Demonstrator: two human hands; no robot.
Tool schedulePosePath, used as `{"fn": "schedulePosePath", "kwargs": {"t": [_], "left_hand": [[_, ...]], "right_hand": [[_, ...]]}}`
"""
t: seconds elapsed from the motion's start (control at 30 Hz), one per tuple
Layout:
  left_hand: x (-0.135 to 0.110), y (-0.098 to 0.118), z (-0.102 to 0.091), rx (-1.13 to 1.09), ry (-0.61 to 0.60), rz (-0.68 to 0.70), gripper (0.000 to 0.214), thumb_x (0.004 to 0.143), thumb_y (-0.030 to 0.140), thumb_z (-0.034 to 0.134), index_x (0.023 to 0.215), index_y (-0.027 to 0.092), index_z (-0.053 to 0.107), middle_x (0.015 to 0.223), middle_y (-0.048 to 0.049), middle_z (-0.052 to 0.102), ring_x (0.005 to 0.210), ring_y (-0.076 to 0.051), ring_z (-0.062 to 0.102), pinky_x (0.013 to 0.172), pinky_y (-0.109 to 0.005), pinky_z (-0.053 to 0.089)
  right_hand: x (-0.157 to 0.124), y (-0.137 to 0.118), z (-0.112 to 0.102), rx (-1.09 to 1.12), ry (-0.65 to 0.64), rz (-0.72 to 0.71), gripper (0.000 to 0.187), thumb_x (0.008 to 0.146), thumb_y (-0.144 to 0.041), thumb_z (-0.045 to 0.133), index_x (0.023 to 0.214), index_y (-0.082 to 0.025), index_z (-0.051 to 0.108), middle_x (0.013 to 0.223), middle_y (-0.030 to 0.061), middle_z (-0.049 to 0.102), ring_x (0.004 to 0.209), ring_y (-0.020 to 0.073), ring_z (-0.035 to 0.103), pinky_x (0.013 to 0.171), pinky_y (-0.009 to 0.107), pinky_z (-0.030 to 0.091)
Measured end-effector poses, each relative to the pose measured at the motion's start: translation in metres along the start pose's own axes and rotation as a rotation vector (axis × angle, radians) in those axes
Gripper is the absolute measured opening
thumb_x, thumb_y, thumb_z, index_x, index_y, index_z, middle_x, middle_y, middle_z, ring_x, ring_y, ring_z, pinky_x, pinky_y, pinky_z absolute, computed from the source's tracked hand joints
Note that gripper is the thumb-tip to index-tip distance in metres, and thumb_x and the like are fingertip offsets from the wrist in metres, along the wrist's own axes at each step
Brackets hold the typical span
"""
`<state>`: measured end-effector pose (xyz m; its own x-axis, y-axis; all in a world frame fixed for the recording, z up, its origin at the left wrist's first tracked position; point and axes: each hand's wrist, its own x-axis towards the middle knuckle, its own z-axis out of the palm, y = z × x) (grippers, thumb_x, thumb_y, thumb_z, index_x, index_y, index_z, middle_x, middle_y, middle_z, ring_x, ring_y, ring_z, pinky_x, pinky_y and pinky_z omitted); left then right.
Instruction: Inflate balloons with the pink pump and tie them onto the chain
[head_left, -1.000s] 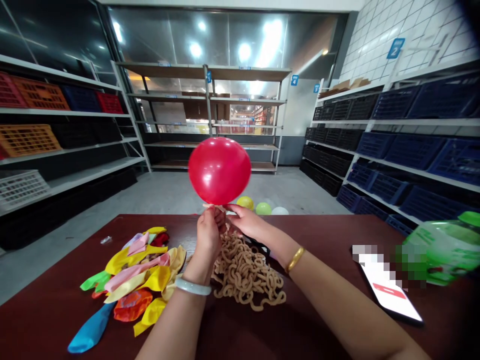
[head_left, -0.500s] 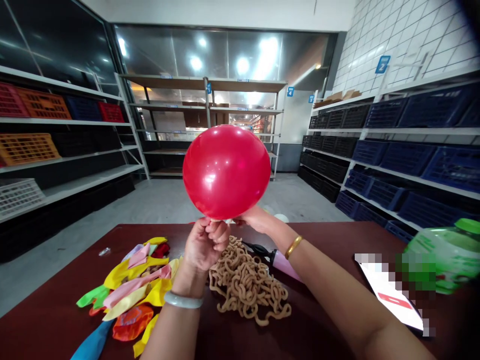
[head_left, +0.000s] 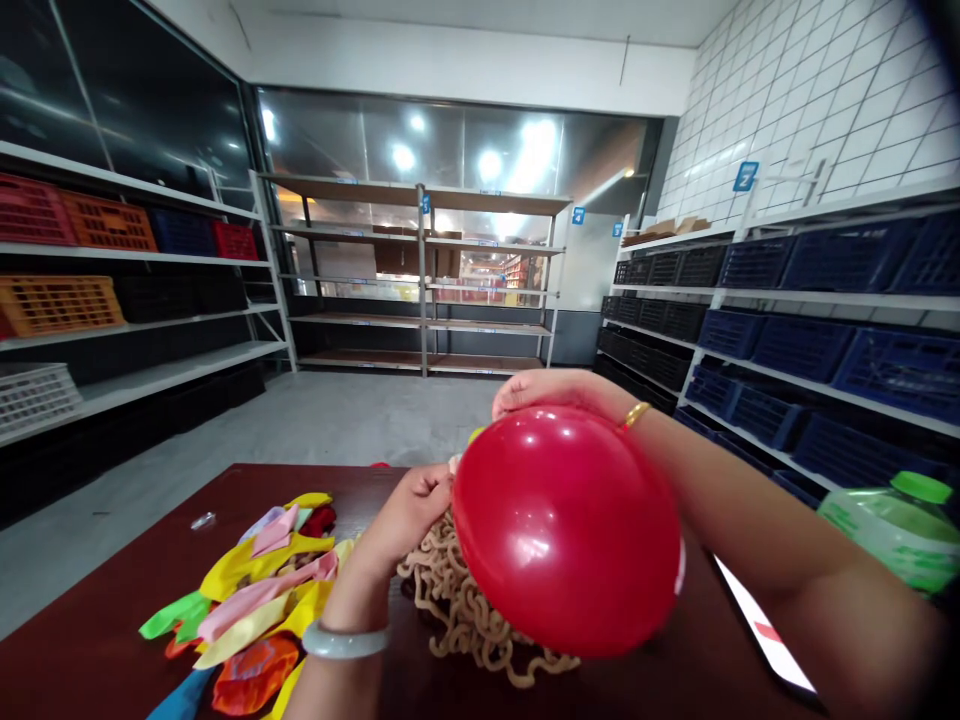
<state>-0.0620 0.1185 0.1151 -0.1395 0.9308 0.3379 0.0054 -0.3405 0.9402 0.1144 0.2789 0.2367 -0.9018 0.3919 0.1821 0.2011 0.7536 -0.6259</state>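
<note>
An inflated red balloon (head_left: 566,530) lies sideways above the table, its narrow end pointing left. My left hand (head_left: 424,505) is closed, pinching that neck end between thumb and fingers. Beyond the balloon's upper edge is my right hand (head_left: 536,388), its fingers curled. Whatever those fingers hold is hidden from me. Under the balloon spreads a tangled heap of tan, fuzzy cords (head_left: 457,610), partly covered by it. Left of my left forearm lies a pile of flat, uninflated balloons (head_left: 255,590) in yellow, pink, green, orange and blue.
On the dark red table (head_left: 112,620) are a small clear scrap (head_left: 202,521), a phone (head_left: 757,625) with a bright screen and a green-capped plastic bottle (head_left: 892,525). Shelves with blue crates (head_left: 802,340) stand right, shelves with coloured crates (head_left: 60,305) left.
The balloon has swung from upright to sideways, down and to the right. My right hand has risen and moved right, behind the balloon's top. The view has tilted slightly upward.
</note>
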Motion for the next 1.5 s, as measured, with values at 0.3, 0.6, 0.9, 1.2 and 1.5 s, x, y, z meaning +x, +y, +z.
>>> {"fn": "schedulePosePath", "kwargs": {"t": [0.3,0.6,0.9,1.2,1.5], "left_hand": [[0.017,-0.024,-0.008,0.534,0.251,0.199,0.038,0.088,0.042,0.052,0.06,0.017,0.056,0.057,0.0005,0.049,0.058,-0.013,0.043,0.057,-0.023,0.032],[0.023,-0.035,0.0,-0.301,0.474,0.023,0.04,0.078,0.046,0.063,0.061,0.021,0.036,0.052,0.0072,0.031,0.045,-0.008,0.025,0.043,-0.02,0.021],[0.021,-0.03,0.007,-0.579,0.236,0.018,0.047,0.083,0.041,0.065,0.062,0.02,0.029,0.056,0.0085,0.019,0.047,-0.007,0.017,0.042,-0.018,0.017],[0.019,-0.04,0.013,-0.371,0.025,-0.06,0.046,0.083,0.051,0.064,0.066,0.02,0.033,0.06,0.0075,0.023,0.05,-0.007,0.018,0.046,-0.02,0.015],[0.025,-0.047,0.014,-0.13,0.287,-0.063,0.039,0.08,0.044,0.059,0.059,0.021,0.036,0.051,0.0072,0.028,0.045,-0.008,0.022,0.045,-0.022,0.018]], "right_hand": [[0.021,-0.05,-0.013,-0.322,-0.244,-0.069,0.012,0.084,-0.031,0.071,0.087,-0.021,0.078,0.081,0.0031,0.072,0.068,0.0145,0.061,0.064,0.029,0.045],[-0.01,-0.05,0.097,-1.042,0.233,-0.551,0.024,0.094,-0.009,0.051,0.088,-0.015,0.073,0.091,0.01,0.069,0.095,0.0248,0.054,0.078,0.039,0.04],[-0.013,0.01,0.1,-0.487,0.486,-0.257,0.016,0.09,-0.015,0.06,0.087,-0.021,0.074,0.088,0.0041,0.072,0.089,0.019,0.06,0.079,0.032,0.044],[-0.022,0.031,0.11,-0.119,0.63,0.086,0.017,0.088,-0.029,0.056,0.082,-0.019,0.068,0.059,-0.0024,0.062,0.052,0.0125,0.051,0.051,0.024,0.031],[-0.041,0.011,0.133,-0.765,0.538,0.028,0.027,0.086,-0.027,0.056,0.11,-0.026,0.067,0.076,0.006,0.071,0.071,0.0224,0.063,0.059,0.03,0.031]]}}
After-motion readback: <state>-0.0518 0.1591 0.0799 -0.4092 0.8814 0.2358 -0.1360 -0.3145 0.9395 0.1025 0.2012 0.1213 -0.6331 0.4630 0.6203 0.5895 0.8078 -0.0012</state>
